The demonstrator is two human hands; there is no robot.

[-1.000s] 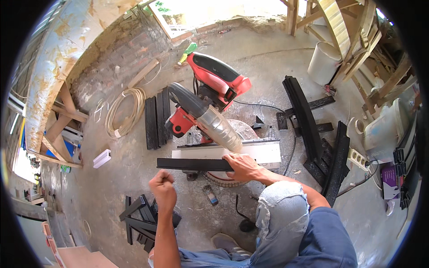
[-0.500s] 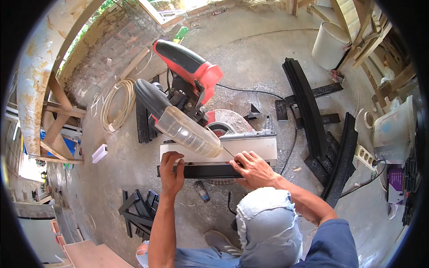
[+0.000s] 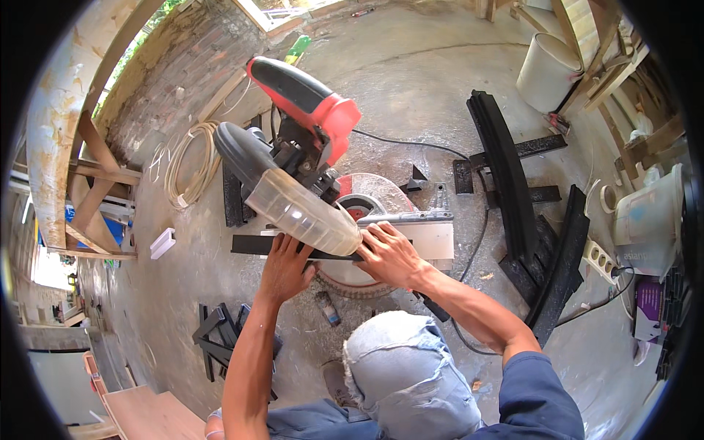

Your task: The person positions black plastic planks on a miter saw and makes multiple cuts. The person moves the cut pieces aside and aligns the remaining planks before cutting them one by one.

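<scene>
Works at a red-and-black saw on a bare concrete floor. Lays the left hand over a black strip, fingers across the top, thumb spread to the right near its front edge. Cannot tell whether clamped on or only resting. Sets the right hand farther along the same strip, fingers bent toward the grey fence, just beside the tip of the clear guard. Cannot tell how firmly gripping, nor whether touching the guard. Has both hands apart, guard tip between.

Place of strip: across the saw, left to right, in front of a white board; left end jutting past the board, right end partly hidden by the hand.

Behind the fence: a pointed black scrap. To the right: longer black lengths, some crossed; past these, a white socket block; farther back, a white bucket. To the left: a tan coil and a small white piece. Lower left: heaped black offcuts.
</scene>
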